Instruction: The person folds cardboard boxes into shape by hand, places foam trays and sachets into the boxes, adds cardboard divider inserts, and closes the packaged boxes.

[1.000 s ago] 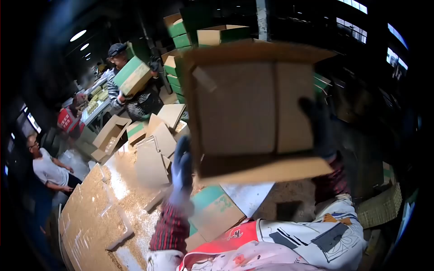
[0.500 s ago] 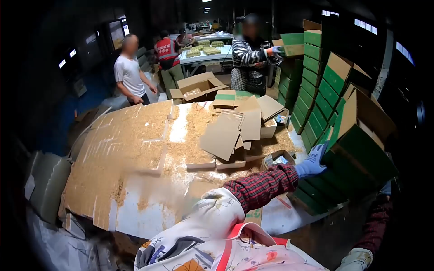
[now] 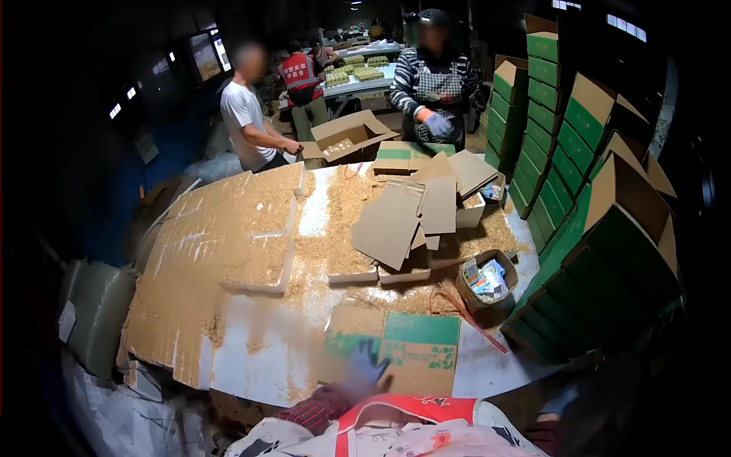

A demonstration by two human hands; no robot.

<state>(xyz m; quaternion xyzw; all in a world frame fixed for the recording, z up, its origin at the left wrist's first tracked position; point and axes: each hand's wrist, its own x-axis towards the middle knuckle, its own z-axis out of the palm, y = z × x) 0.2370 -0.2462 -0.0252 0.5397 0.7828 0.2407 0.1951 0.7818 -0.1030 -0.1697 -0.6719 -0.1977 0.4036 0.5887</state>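
Note:
My left hand [image 3: 367, 369], in a light-blue work glove, is over a flat green-and-brown cardboard box [image 3: 420, 346] at the near edge of the table. Its fingers look spread, though motion blurs them; whether it touches the cardboard I cannot tell. Low on the right, my right hand [image 3: 561, 401] is a dim bluish smear beneath the carton stack, its fingers not readable. That near stack of green cartons [image 3: 624, 282], open at the top, leans at the table's right side. A small box [image 3: 470, 301] holding printed packets stands beyond the flat box.
Sawdust-like bits cover much of the white table [image 3: 259, 358]. Loose cardboard sheets [image 3: 390, 221] lie mid-table, and an open carton [image 3: 350, 137] stands at the far edge. More green carton stacks [image 3: 533, 152] line the right. Two people stand across the table; others work behind.
My left hand has left the carton stack and moved left over the flat box. My right hand has moved left from the stack's side. The person in white has reached the far carton.

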